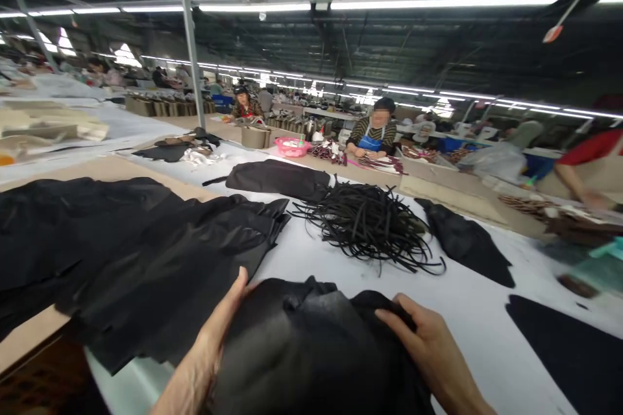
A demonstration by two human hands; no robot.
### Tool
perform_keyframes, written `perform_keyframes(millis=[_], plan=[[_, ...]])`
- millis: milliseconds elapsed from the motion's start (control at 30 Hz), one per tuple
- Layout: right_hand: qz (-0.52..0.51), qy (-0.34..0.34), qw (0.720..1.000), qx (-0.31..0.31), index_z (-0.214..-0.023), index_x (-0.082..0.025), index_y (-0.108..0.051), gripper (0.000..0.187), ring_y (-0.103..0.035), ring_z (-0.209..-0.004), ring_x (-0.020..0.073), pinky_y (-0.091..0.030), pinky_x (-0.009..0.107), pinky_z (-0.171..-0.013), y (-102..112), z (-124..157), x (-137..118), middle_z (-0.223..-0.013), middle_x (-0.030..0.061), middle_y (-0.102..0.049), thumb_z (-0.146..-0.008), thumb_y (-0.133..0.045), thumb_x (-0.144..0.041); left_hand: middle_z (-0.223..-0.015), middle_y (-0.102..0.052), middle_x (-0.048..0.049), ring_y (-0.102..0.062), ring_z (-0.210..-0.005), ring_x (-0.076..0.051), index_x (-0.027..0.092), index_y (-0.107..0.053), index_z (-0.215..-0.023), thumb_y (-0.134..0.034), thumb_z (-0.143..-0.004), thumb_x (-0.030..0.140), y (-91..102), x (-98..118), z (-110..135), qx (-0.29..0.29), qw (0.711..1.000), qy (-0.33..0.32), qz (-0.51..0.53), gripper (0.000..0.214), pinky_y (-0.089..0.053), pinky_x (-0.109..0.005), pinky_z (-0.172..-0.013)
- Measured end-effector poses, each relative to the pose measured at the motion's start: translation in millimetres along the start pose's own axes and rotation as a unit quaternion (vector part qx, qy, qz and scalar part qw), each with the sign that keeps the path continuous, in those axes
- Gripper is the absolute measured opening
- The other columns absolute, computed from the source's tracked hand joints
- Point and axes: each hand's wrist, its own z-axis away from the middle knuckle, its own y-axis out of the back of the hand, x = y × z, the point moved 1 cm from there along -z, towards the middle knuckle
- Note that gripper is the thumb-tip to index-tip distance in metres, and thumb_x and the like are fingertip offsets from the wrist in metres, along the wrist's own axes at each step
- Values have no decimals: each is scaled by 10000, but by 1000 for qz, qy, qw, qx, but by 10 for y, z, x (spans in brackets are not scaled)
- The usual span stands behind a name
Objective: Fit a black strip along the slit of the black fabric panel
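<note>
A crumpled piece of black fabric (311, 343) lies bunched at the near edge of the white work table (316, 253). My left hand (221, 324) holds its left side, thumb on top and the other fingers hidden underneath. My right hand (423, 337) grips the fabric's right side, fingers curled over a fold. Just left of my hands spreads a big heap of black fabric pieces (131, 253). Beyond the piece I hold sits a tangle of black cords (370, 224).
More black pieces lie at the back (277, 178) and to the right (462, 240), (574, 350). A pink basket (292, 146) stands further off. A seated person in a blue apron (374, 136) works opposite, and a person's arm in a red sleeve (584, 172) reaches in at right.
</note>
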Motion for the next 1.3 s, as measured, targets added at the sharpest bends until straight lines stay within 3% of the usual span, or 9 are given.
perform_keyframes(millis=[100, 233, 300, 467, 600, 767, 900, 1100, 1300], plan=[[20, -28, 999, 22, -647, -221, -375, 405, -400, -592, 164, -323, 265, -549, 48, 222, 170, -604, -43, -404, -859, -462, -555, -783, -672, -119, -646, -787, -297, 136, -668, -823, -527, -738, 716, -287, -9, 47, -124, 985, 105, 51, 603, -518, -380, -675], [22, -72, 994, 76, -634, -228, -386, 437, -387, -561, 169, -307, 277, -511, 109, 406, 291, -570, -40, -387, -851, -441, -603, -738, -681, -79, -646, -687, -215, 131, -675, -833, -796, -652, 391, -568, -44, 135, -217, 951, 171, 142, 340, -508, -279, -673], [51, -58, 993, 91, -635, -230, -402, 418, -405, -556, 177, -313, 292, -520, 130, 461, 318, -571, -33, -410, -858, -430, -583, -725, -681, -72, -636, -656, -191, 123, -675, -842, -809, -645, 291, -674, -47, 142, -225, 951, 156, 143, 291, -501, -264, -664], [189, 89, 971, 115, -806, -209, -527, 202, -486, -717, 232, -349, 369, -660, 174, 481, 281, -755, 37, -542, -881, -356, -286, -690, -655, -55, -590, -640, -164, 109, -660, -783, -751, -704, 326, -894, 50, 83, -249, 963, 82, 61, 248, -462, -234, -634], [199, 87, 972, 90, -952, -189, -558, 231, -512, -815, 240, -375, 376, -723, 151, 375, 223, -887, 65, -586, -839, -358, -168, -657, -597, -11, -533, -629, -144, 129, -612, -693, -688, -753, 354, -1021, 131, 57, -266, 964, -3, -20, 245, -419, -218, -610], [136, 49, 988, 51, -858, -219, -597, 203, -535, -786, 212, -377, 329, -721, 75, 239, 171, -829, 28, -614, -895, -402, -263, -591, -540, 14, -483, -524, -130, 147, -572, -703, -680, -756, 430, -1091, 27, 72, -217, 976, 30, -8, 307, -375, -212, -495], [119, 5, 993, 14, -727, -236, -554, 297, -503, -619, 181, -337, 298, -613, 96, 211, 152, -635, -23, -553, -928, -373, -359, -574, -522, 21, -457, -513, -120, 148, -546, -657, -679, -747, 473, -1082, -47, 62, -153, 988, -15, -28, 363, -373, -201, -476], [-49, -103, 985, 130, -665, -222, -451, 352, -426, -601, 173, -312, 276, -568, 341, 231, 399, -602, -37, -440, -896, -400, -483, -660, -576, 13, -527, -650, -166, 164, -605, -750, -657, -752, 517, -916, -71, -45, -60, 993, -86, -56, 357, -437, -220, -582], [-276, -189, 917, 219, -740, -204, -520, 329, -469, -667, 189, -360, 262, -588, 541, 407, 901, -669, -28, -493, -809, -569, -522, -772, -647, 24, -577, -862, -202, 194, -652, -923, -691, -691, 542, -661, -138, -180, 64, 993, -87, -44, 420, -455, -241, -789]])
